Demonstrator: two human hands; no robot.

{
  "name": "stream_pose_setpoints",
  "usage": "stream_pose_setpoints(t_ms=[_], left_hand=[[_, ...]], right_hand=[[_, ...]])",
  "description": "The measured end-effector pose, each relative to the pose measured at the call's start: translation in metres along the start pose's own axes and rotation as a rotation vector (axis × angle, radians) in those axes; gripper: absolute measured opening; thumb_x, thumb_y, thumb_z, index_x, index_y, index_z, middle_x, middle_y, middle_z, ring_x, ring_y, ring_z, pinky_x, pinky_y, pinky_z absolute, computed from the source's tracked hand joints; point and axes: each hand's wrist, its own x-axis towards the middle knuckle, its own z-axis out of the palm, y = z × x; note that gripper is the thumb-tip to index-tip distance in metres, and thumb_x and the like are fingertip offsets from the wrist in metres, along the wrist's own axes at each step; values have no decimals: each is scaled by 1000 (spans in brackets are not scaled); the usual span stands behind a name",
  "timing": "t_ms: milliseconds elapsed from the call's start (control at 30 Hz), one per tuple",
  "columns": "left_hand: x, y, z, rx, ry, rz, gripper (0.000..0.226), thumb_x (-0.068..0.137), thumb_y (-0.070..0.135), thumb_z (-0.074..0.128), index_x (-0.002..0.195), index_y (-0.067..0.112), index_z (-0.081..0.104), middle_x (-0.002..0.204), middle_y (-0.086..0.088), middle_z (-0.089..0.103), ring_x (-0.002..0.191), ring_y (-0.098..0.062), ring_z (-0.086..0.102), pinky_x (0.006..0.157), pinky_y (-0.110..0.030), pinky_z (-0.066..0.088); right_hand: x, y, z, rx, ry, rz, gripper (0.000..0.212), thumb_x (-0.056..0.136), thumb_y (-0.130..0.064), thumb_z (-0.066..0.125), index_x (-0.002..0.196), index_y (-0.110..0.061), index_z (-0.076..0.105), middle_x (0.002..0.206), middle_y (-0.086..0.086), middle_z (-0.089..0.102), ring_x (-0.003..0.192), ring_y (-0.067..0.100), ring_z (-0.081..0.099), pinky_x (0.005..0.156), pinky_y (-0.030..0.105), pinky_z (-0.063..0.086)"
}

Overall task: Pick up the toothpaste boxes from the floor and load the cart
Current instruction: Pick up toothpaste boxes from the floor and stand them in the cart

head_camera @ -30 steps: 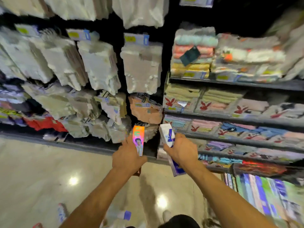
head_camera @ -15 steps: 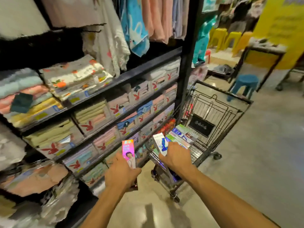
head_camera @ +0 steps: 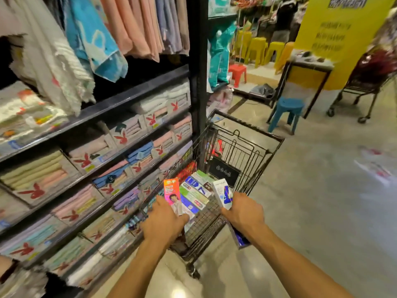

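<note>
My left hand (head_camera: 162,224) grips a pink and orange toothpaste box (head_camera: 173,195) upright, just over the near left rim of the black wire cart (head_camera: 245,125). My right hand (head_camera: 243,212) grips a white and blue toothpaste box (head_camera: 223,193) at the cart's near right rim; the box's lower end sticks out below my wrist. Several toothpaste boxes (head_camera: 194,191) lie flat inside the cart basket, between my hands and the cart's far end.
A black shelf unit (head_camera: 133,93) with folded towels runs close along the cart's left side. Ahead stand a teal stool (head_camera: 286,114), a red stool (head_camera: 237,73), yellow chairs, a dark table and a second cart (head_camera: 365,89). Bare polished floor lies to the right.
My view swung right from the towel shelves to the cart. Both hands, each still holding its box, have come closer to the cart basket.
</note>
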Motion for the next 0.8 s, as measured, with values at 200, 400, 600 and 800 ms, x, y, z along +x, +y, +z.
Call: stream_pose_setpoints(t_ms=[200, 400, 600, 800], left_hand=[[47, 44, 26, -50, -37, -42, 77, 66, 68, 69, 110, 17, 33, 111, -7, 55, 94, -30, 65, 68, -36, 46], [124, 56, 51, -30, -18, -143, 67, 76, 58, 70, 113, 17, 33, 113, -4, 54, 92, -25, 64, 64, -33, 39], [204, 60, 95, -67, -41, -250, 74, 76, 59, 73, 119, 12, 35, 117, -8, 52, 102, -33, 64, 66, -36, 40], [249, 15, 157, -126, -67, -434, 63, 71, 57, 71, 109, 18, 40, 106, -5, 58, 98, -32, 67, 72, -39, 54]], right_hand=[[76, 28, -13, -13, -33, -17, 51, 86, -67, 59, 110, -22, 54, 108, -2, 64, 85, 14, 61, 75, 36, 56], [175, 18, 2, -77, -64, -106, 54, 87, -72, 53, 110, -24, 54, 108, -4, 62, 87, 14, 63, 72, 33, 56], [273, -2, 51, -122, -149, -193, 56, 87, -73, 54, 112, -23, 53, 110, -1, 61, 93, 18, 64, 72, 35, 54], [361, -17, 135, -81, -318, -169, 56, 86, -75, 54, 110, -24, 55, 108, 0, 60, 97, 22, 65, 78, 39, 56]])
